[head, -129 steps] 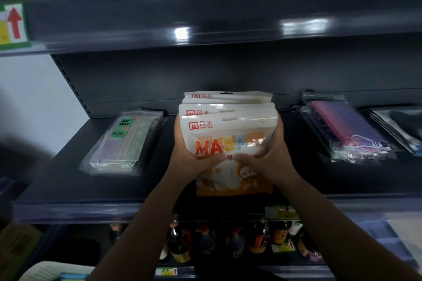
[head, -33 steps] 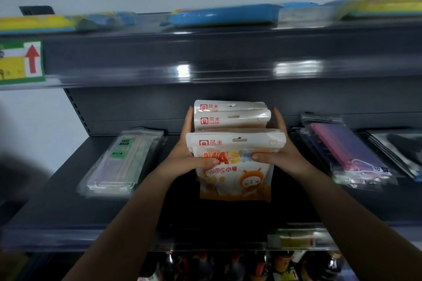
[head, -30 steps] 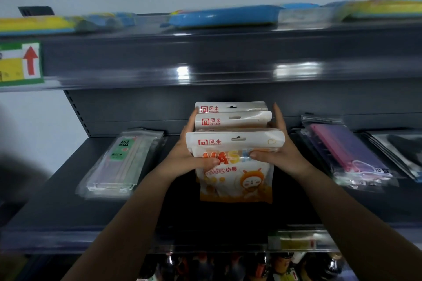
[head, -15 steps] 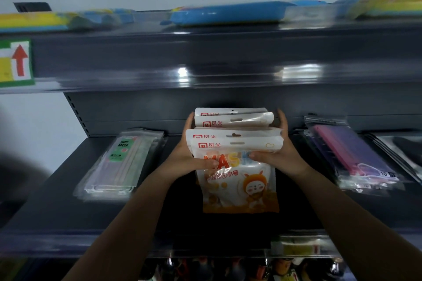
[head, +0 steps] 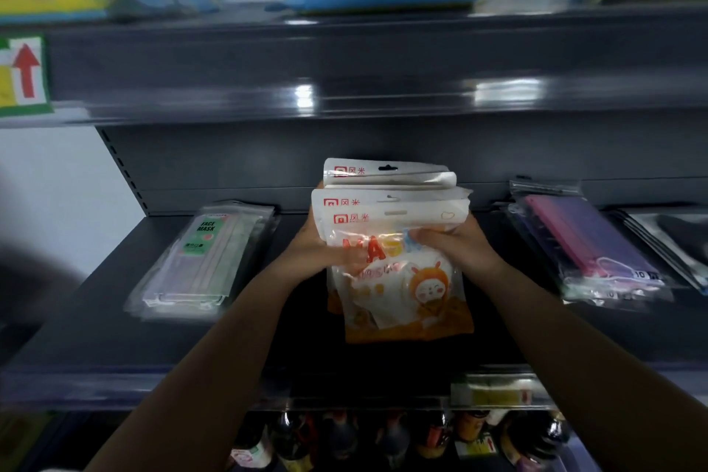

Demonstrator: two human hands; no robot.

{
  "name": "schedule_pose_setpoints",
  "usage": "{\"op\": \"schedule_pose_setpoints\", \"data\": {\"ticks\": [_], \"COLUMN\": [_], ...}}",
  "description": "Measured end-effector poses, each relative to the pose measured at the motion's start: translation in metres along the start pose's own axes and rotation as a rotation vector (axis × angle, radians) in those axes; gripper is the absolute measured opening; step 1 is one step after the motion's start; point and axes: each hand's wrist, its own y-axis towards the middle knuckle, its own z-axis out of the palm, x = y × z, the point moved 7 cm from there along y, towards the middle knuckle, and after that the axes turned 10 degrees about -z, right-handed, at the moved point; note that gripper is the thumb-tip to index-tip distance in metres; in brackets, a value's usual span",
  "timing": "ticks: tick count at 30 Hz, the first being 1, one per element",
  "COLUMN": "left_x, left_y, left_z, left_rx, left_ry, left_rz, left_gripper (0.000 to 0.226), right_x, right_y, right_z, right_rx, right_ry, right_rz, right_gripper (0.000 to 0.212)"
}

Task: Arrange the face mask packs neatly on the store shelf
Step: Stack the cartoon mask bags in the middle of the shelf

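A stack of white-and-orange face mask packs (head: 398, 280) with red "MASK" lettering and a cartoon figure is upright over the middle of the dark shelf (head: 95, 337). My left hand (head: 318, 249) grips the stack's left side, thumb across the front pack. My right hand (head: 456, 241) grips the right side, fingers over the front. The white header strips fan out unevenly at the top. The stack's bottom edge is close to the shelf board; contact is unclear.
A clear pack of pastel masks (head: 203, 261) with a green label lies left. Purple and pink mask packs (head: 586, 253) lie right, darker packs (head: 678, 238) beyond. The upper shelf (head: 383, 61) holds blue and yellow packages. Bottles (head: 383, 437) stand below.
My hands have squeezed the stack tighter and shifted it slightly; the front pack has slid up so the headers bunch closer. The camera view moved and blurred a little.
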Motion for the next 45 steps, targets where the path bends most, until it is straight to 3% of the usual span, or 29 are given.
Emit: {"op": "schedule_pose_setpoints", "data": {"ticks": [3, 7, 11, 15, 19, 24, 29, 33, 36, 42, 45], "left_x": [0.012, 0.007, 0.002, -0.005, -0.023, -0.027, -0.008, 0.002, 0.002, -0.007, -0.026], "left_y": [-0.004, -0.008, -0.009, -0.009, -0.009, -0.010, -0.011, -0.010, -0.011, -0.015, -0.016], "left_z": [-0.001, -0.002, -0.004, -0.003, -0.002, 0.004, 0.008, 0.018, 0.020, 0.026, 0.032], "left_rx": [0.070, 0.093, -0.007, -0.080, -0.178, -0.190, -0.124, -0.009, -0.032, -0.073, 0.014], "left_ry": [0.177, 0.249, 0.185, 0.075, 0.002, -0.096, 0.095, 0.161, 0.141, -0.068, -0.055], "left_rz": [-0.096, -0.094, 0.001, 0.058, 0.078, 0.027, 0.047, 0.054, 0.032, 0.005, -0.070], "left_gripper": [0.099, 0.078, 0.076, 0.089, 0.078, 0.054, 0.095, 0.113, 0.102, 0.078, 0.046], "right_x": [-0.003, -0.001, -0.006, -0.001, 0.014, 0.030, -0.002, -0.012, -0.007, 0.006, 0.023], "right_y": [-0.011, -0.022, -0.022, -0.023, -0.021, -0.016, -0.029, -0.031, -0.032, -0.036, -0.034], "right_z": [0.003, 0.003, -0.006, -0.010, -0.007, -0.005, 0.000, -0.003, -0.002, 0.000, -0.002], "right_rx": [0.195, 0.399, 0.234, 0.057, -0.067, -0.054, 0.157, 0.314, 0.337, 0.157, 0.135], "right_ry": [-0.009, -0.107, -0.222, -0.159, -0.022, -0.011, -0.121, -0.124, -0.145, -0.016, 0.058], "right_rz": [0.030, 0.099, 0.056, -0.015, -0.043, -0.130, -0.039, 0.046, 0.039, -0.011, 0.072], "right_gripper": [0.088, 0.103, 0.109, 0.085, 0.055, 0.046, 0.052, 0.096, 0.093, 0.079, 0.075]}}
